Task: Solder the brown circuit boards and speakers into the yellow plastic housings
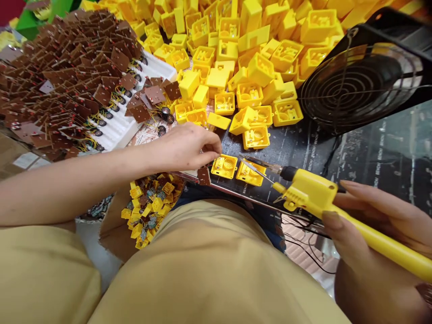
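My left hand (194, 146) is closed in a pinch just above the left one of two open yellow plastic cases (224, 167) at the bench edge. What its fingertips hold is hidden. Right below that hand, a small brown circuit board (204, 176) rests at the edge. My right hand (367, 265) is wrapped round a yellow soldering iron (313, 191) with a solder-feed tube. The iron's tip reaches over the second yellow case (250, 173); whether it touches cannot be told.
Many yellow cases (221, 76) are heaped at the back. Brown circuit boards with wired round parts fill a white foam tray (123, 123) on the left. A black fan (351, 85) stands at the right. Below the bench, a cardboard box (116, 225) holds yellow pieces.
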Demonstrator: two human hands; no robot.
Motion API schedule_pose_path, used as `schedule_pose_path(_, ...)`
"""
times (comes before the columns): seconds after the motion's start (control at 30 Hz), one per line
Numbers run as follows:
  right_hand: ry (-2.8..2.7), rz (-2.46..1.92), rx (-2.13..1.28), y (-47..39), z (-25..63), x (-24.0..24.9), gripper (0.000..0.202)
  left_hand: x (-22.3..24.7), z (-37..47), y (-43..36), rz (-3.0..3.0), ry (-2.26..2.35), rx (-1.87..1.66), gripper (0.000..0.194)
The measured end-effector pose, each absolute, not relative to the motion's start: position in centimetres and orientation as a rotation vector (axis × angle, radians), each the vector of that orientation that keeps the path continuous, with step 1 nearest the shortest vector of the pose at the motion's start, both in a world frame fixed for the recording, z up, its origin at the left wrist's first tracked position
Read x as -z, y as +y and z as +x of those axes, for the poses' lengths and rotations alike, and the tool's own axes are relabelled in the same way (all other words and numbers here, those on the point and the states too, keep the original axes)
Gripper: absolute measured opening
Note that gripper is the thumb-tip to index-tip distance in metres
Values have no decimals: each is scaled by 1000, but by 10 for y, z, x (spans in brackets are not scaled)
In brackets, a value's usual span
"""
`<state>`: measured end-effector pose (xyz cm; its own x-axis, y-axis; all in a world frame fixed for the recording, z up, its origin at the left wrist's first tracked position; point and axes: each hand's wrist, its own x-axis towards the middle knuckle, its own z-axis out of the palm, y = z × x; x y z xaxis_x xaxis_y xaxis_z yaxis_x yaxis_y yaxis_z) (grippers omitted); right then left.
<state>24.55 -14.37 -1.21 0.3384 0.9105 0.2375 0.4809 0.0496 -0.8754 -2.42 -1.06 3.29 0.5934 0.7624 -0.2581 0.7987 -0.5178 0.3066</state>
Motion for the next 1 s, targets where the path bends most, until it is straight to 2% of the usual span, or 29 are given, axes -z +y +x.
schedule_pose_path(0.1, -1243, -1362, -549, -133, 251, 26, 38, -18, -30, -21, 2474, 1168, -87, 29)
schedule_pose_path(0.2, -1147, -1275, -548, -123, 254, 35, 33, 14, -24, -36, 2559, 1037, -253, 53)
schedule_pose_path(0.33, -1120, -1218, -487, -116, 248, 36, 30, 24, -36, -48, 2597, 975, -433, 41)
schedule_pose_path(0.4, -1125, -1196, -483, -115, 245, 35, 29, 4, -63, -49, 2535, 924, -351, 39)
schedule_pose_path(0.47, -1126, -1183, -485, -114, 242, 33, 28, -20, -94, -52, 2491, 844, -35, 37)
schedule_pose_path(0.53, -1138, -1187, -488, -115, 239, 31, 27, -35, -115, -56, 2573, 818, 104, 36)
schedule_pose_path(0.6, -1157, -1211, -492, -118, 234, 28, 29, -33, -115, -62, 2724, 958, -109, 30)
schedule_pose_path(0.67, -1176, -1237, -487, -122, 229, 24, 32, -16, -97, -65, 2827, 1065, -543, 25)
schedule_pose_path(0.77, -1197, -1305, -509, -129, 222, 18, 35, 14, -60, -66, 2852, 919, -938, 33)
schedule_pose_path(0.9, -1196, -1342, -489, -138, 224, 21, 37, 33, -38, -63, 2816, 885, -1020, 47)
schedule_pose_path(1.0, -1203, -1365, -550, -143, 229, 27, 36, 37, -37, -63, 2810, 902, -1036, 48)
